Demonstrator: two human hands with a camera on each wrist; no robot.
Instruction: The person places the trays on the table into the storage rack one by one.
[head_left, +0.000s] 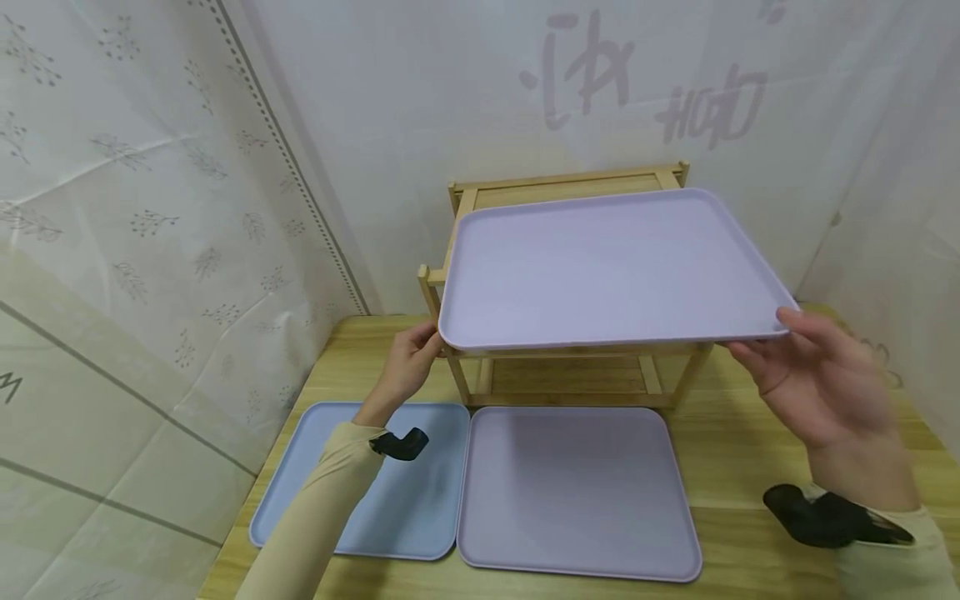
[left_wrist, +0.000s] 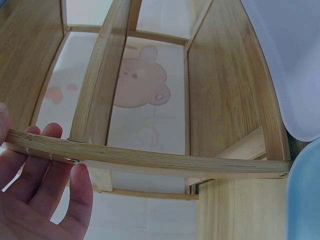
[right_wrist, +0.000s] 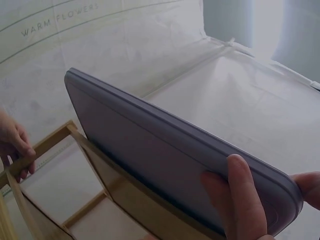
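My right hand (head_left: pixel 832 383) pinches the near right corner of a lilac tray (head_left: pixel 615 267), thumb on top and fingers beneath. The tray is tilted over a wooden shelf rack (head_left: pixel 566 398), covering much of its upper part in the head view. In the right wrist view the tray's underside (right_wrist: pixel 145 150) faces the camera, close over the rack's upper board. Fingers of my left hand (left_wrist: pixel 45 185) curl round the rack's left upright (left_wrist: pixel 150 156), thumb on the other side. In the head view that left hand (head_left: pixel 408 362) is beside the tray's near left corner.
A blue tray (head_left: pixel 405 508) and a second lilac tray (head_left: pixel 577 492) lie side by side on the wooden table (head_left: pixel 735 533) in front of the rack. My left forearm crosses above the blue tray. A printed white curtain (head_left: pixel 390 125) hangs behind and at the left.
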